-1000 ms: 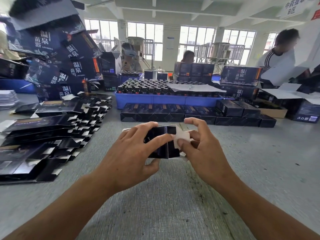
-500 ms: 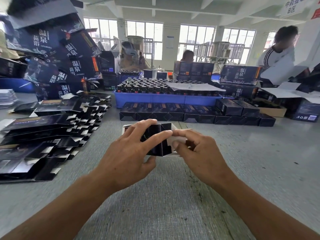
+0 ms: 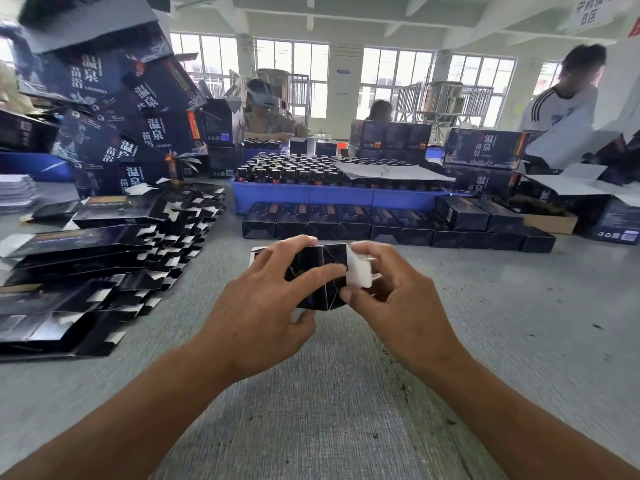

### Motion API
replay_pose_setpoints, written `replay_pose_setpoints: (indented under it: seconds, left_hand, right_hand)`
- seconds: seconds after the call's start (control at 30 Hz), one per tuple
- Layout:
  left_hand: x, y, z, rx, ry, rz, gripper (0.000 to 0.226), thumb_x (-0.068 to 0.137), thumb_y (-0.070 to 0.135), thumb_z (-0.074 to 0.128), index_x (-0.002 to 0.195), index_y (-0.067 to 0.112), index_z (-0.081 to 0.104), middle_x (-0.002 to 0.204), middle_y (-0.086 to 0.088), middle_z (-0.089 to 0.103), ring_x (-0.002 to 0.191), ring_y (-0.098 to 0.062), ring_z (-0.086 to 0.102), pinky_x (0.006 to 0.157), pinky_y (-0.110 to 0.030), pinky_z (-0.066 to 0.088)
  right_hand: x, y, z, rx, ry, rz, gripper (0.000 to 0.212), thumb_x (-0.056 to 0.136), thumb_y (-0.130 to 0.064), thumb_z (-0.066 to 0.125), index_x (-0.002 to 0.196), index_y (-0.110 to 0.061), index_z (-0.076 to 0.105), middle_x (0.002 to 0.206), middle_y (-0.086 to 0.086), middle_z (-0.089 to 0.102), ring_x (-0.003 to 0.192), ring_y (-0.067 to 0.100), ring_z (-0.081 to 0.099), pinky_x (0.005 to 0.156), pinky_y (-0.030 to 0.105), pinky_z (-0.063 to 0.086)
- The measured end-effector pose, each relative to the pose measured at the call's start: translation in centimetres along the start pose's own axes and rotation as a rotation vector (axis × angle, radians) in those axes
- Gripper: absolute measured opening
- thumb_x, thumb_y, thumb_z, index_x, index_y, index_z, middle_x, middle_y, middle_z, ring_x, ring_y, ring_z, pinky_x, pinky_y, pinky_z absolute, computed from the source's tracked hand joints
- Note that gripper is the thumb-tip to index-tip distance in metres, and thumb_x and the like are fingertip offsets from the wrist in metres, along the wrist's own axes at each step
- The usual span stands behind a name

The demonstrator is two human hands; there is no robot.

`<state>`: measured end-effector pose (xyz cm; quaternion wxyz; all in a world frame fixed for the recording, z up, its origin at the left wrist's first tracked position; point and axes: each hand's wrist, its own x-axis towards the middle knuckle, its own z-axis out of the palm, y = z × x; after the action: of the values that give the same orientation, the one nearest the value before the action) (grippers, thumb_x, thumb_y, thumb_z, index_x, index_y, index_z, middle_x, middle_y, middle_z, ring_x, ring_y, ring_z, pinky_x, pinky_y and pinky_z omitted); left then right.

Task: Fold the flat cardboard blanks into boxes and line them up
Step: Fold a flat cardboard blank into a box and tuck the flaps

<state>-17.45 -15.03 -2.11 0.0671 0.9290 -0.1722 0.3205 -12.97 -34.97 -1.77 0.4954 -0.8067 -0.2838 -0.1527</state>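
With our left hand (image 3: 258, 308) clasping the dark box (image 3: 320, 278) above the grey table (image 3: 346, 410) at twelve o'clock, our right hand (image 3: 391, 296) pinches the white flap (image 3: 356, 271); we should tuck it squarely, then join the row (image 3: 381, 226) beyond.

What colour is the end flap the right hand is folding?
White, on the flap of the black box; head view.

Half-folded black box (image 3: 323, 278) w/ white flap open, mid-table; flat blanks (image 3: 86, 268) stacked left; done boxes (image 3: 381, 225) rowed behind.
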Motion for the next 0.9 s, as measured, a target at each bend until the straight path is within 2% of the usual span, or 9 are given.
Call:
replay_pose_setpoints:
  seconds: [0.1, 0.2, 0.33, 0.43, 0.5, 0.63, 0.73, 0.83, 0.9]
  left_hand:
    - [0.0, 0.0, 0.0, -0.007, 0.004, -0.004, 0.070, 0.079, 0.028, 0.071, 0.141, 0.044, 0.042, 0.153, 0.002, 0.031, 0.130, -0.027, 0.046, 0.077, -0.046, 0.060]
    - [0.0, 0.1, 0.1, -0.005, 0.005, 0.003, 0.071, 0.078, 0.028, 0.070, 0.141, 0.044, 0.041, 0.153, 0.002, 0.031, 0.130, -0.026, 0.045, 0.078, -0.045, 0.060]
    - [-0.1, 0.1, 0.3, -0.059, 0.060, -0.029, 0.084, 0.078, 0.026, 0.074, 0.149, 0.039, 0.031, 0.152, 0.006, 0.032, 0.131, -0.023, 0.045, 0.082, -0.045, 0.059]
    - [0.0, 0.4, 0.4, -0.085, 0.092, -0.046, 0.095, 0.076, 0.025, 0.074, 0.155, 0.033, 0.023, 0.151, 0.011, 0.034, 0.130, -0.018, 0.044, 0.082, -0.041, 0.059]
    - [0.0, 0.6, 0.5, -0.087, 0.093, -0.023, 0.095, 0.076, 0.026, 0.071, 0.157, 0.031, 0.020, 0.151, 0.010, 0.032, 0.130, -0.018, 0.043, 0.080, -0.040, 0.059]
    - [0.1, 0.9, 0.7, -0.153, 0.078, -0.052, 0.098, 0.081, 0.042, 0.071, 0.157, 0.034, 0.010, 0.152, 0.013, 0.028, 0.132, -0.015, 0.041, 0.090, -0.036, 0.054]
    - [0.2, 1.0, 0.6, -0.168, 0.090, -0.061, 0.096, 0.076, 0.057, 0.065, 0.155, 0.032, 0.017, 0.150, 0.015, 0.028, 0.131, -0.013, 0.042, 0.093, -0.033, 0.048]
    - [0.2, 1.0, 0.5, -0.159, 0.110, -0.070, 0.092, 0.072, 0.059, 0.066, 0.151, 0.031, 0.026, 0.146, 0.018, 0.030, 0.129, -0.012, 0.043, 0.090, -0.033, 0.050]
    - [0.1, 1.2, 0.6, -0.151, 0.115, -0.065, 0.091, 0.071, 0.059, 0.068, 0.148, 0.031, 0.029, 0.146, 0.018, 0.031, 0.129, -0.012, 0.044, 0.089, -0.033, 0.050]
  right_hand:
    - [0.0, 0.0, 0.2, 0.023, 0.030, 0.042, 0.044, 0.085, -0.026, 0.079, 0.114, -0.038, 0.049, 0.110, -0.011, 0.072, 0.086, 0.003, 0.069, 0.074, 0.022, 0.056]
    - [0.0, 0.0, 0.1, 0.035, 0.016, 0.047, 0.031, 0.084, -0.023, 0.079, 0.100, -0.036, 0.056, 0.101, -0.014, 0.071, 0.084, 0.003, 0.069, 0.073, 0.022, 0.057]
    - [-0.1, -0.2, -0.1, 0.079, -0.047, 0.040, 0.029, 0.089, -0.015, 0.074, 0.107, -0.036, 0.067, 0.096, -0.016, 0.072, 0.087, -0.003, 0.069, 0.066, 0.014, 0.055]
    - [0.0, -0.2, -0.1, 0.119, -0.019, 0.037, 0.019, 0.092, -0.019, 0.071, 0.102, -0.036, 0.069, 0.088, -0.017, 0.071, 0.078, -0.005, 0.067, 0.060, 0.009, 0.048]
    - [0.2, -0.2, -0.1, 0.153, 0.008, 0.050, 0.012, 0.091, -0.025, 0.073, 0.099, -0.032, 0.068, 0.087, -0.016, 0.071, 0.072, -0.002, 0.067, 0.059, 0.012, 0.049]
    - [0.5, 0.0, -0.4, 0.256, -0.025, 0.132, 0.025, 0.087, -0.026, 0.077, 0.110, -0.030, 0.067, 0.095, -0.014, 0.073, 0.078, 0.007, 0.072, 0.064, 0.017, 0.053]
    - [0.4, 0.0, -0.2, 0.277, -0.066, 0.147, 0.025, 0.088, -0.027, 0.075, 0.112, -0.025, 0.071, 0.096, -0.013, 0.075, 0.086, 0.005, 0.072, 0.068, 0.017, 0.056]
    - [0.4, 0.0, -0.1, 0.319, -0.080, 0.159, 0.019, 0.089, -0.024, 0.074, 0.108, -0.023, 0.072, 0.096, -0.012, 0.076, 0.089, 0.006, 0.072, 0.072, 0.020, 0.058]
    - [0.4, -0.1, -0.2, 0.311, -0.066, 0.145, 0.016, 0.087, -0.022, 0.075, 0.103, -0.023, 0.073, 0.093, -0.012, 0.076, 0.086, 0.004, 0.072, 0.071, 0.017, 0.056]
